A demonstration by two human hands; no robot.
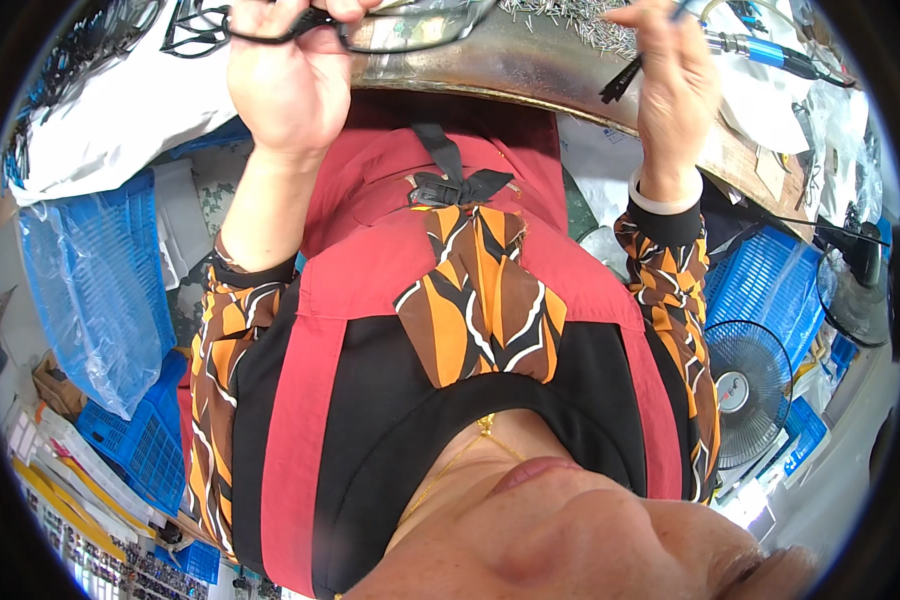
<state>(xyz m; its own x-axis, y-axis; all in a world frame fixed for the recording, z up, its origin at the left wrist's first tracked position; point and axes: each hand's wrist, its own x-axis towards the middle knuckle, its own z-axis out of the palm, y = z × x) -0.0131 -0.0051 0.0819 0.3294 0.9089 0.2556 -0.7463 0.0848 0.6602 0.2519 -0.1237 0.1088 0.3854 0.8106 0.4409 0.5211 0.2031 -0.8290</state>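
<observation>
At the top left, my left hand [292,100] is closed on a pair of black-framed eyeglasses [410,30] with clear lenses. The far side of the glasses runs out of the picture's upper edge. My right hand [675,90] is raised at the top right, its fingers bent and pinched together. From that hand a short black strip-like piece [621,80] with a notched end sticks out; its kind is unclear. A pile of small metal pins or screws [580,25] lies on the worktop [490,75] between my hands.
A blue and silver pen-shaped power tool [770,52] with a cable lies right of my right hand. Dark eyeglass parts [80,70] are heaped at the far left beside white plastic sheeting [120,130]. Blue crates [95,270] and a fan [750,395] flank me.
</observation>
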